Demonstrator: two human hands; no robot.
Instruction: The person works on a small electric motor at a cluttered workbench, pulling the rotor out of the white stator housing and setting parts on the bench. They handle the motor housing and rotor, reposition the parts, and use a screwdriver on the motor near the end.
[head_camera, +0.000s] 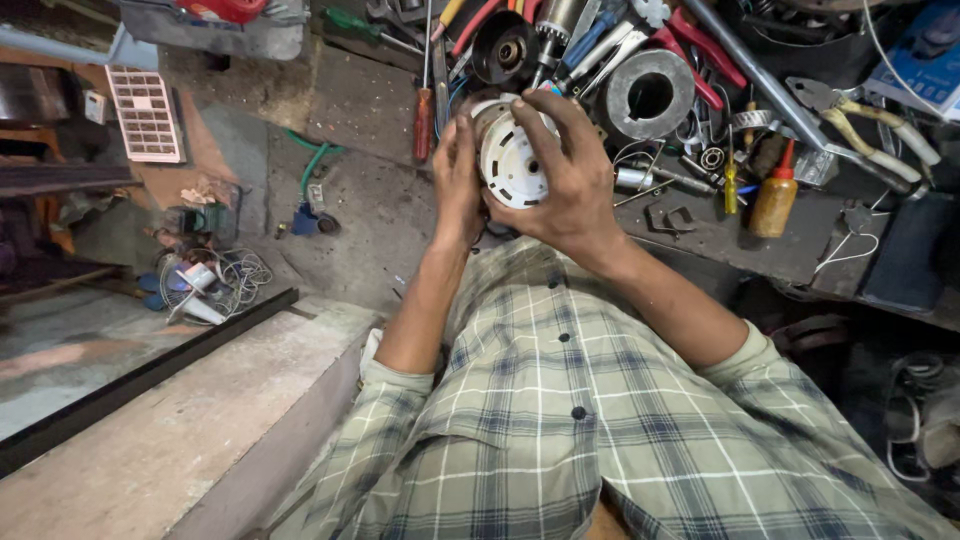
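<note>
Because both hands hold the round white plastic motor housing in the air above the edge of the cluttered dark bench, the left hand cupping its side and the right hand spread over its face, a slipping grip could drop it to the concrete floor. It could also knock the orange glue bottle or the red-handled screwdriver nearby.

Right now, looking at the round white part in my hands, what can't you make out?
Head view only:
- White round part: its far side is hidden by the right hand and left hand.
- Palms: turned away, so the grip underneath is unseen.
- Blue device: cut off by the frame's right edge.
- Small parts in the tool pile: overlapping, too small to identify.
</note>
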